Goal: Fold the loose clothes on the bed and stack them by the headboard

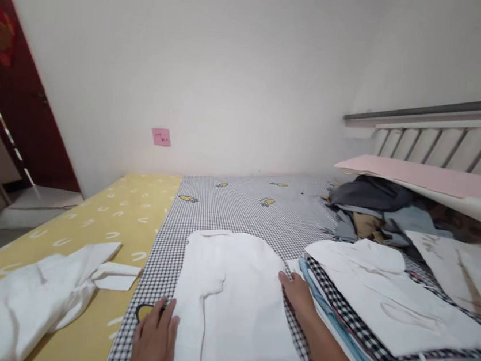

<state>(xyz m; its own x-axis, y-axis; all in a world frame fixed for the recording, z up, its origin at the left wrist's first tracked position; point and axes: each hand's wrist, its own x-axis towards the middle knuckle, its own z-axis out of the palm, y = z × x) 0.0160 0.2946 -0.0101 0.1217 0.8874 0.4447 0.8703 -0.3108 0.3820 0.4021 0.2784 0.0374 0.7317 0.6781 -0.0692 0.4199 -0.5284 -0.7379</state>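
Note:
A white garment (248, 297), folded into a long shape with a seam down its middle, lies on the checked bedsheet (237, 209). At its left edge rests my left hand (156, 333), open, with fingers apart and pointing forward. My right hand (296, 291) lies open at the garment's upper right edge, its fingertips touching the cloth. Neither hand grips anything. Just right of my right arm is a stack of folded clothes (383, 301), a white piece on top and checked and blue ones below.
Another white garment (31, 296) lies crumpled on the yellow sheet (133, 203) at left. Dark and grey clothes (369, 198) are heaped at the back right beneath a pink sheet (432, 176), beside a slatted headboard (448, 149). A pink note (161, 136) is on the wall.

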